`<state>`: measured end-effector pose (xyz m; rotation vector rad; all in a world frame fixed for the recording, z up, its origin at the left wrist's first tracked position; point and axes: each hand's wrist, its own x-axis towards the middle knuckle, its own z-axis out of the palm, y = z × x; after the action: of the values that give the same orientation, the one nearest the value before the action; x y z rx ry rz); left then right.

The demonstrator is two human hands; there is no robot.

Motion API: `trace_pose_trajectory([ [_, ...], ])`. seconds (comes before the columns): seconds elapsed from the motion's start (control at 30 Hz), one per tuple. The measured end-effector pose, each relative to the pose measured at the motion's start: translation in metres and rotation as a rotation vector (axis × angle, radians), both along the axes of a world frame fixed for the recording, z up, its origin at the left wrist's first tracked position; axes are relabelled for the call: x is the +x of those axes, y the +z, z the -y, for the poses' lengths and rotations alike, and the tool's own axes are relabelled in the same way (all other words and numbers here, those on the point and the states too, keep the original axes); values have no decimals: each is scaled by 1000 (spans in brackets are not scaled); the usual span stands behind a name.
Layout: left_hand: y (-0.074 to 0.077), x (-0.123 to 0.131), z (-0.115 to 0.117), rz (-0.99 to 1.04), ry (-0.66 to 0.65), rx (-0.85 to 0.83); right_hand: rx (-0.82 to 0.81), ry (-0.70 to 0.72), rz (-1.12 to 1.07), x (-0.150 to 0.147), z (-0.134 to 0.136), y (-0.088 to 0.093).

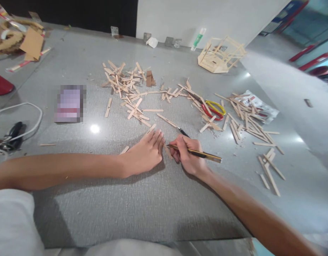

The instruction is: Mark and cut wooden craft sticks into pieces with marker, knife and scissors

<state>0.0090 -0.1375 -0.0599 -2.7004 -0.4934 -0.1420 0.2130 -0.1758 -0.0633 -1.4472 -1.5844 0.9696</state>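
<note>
My left hand (145,152) presses down on the table, its fingers bent and close together over a wooden craft stick (168,152) whose end shows by the fingertips. Other stick ends poke out beyond that hand, one at its upper edge (152,127) and one near the wrist (124,150). Pinched in my right hand (189,154) is a black-and-yellow pencil (204,154), its point touching or nearly touching the stick beside my left hand. Just behind my right hand lies a black pen-like tool (183,132), partly hidden. My left thumb is out of sight.
Piles of craft sticks (123,80) spread across the table's middle and right. Red-and-yellow-handled scissors (213,110) lie among them. A stick frame model (220,57) stands at the back right. Left are a blurred-out rectangular item (70,103) and a white cable (33,105).
</note>
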Motion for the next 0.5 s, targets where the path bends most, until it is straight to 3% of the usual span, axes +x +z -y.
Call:
trace_pose_trajectory([
  [0.5, -3, 1, -1, 7, -7, 17, 65, 62, 104, -5, -3, 8],
])
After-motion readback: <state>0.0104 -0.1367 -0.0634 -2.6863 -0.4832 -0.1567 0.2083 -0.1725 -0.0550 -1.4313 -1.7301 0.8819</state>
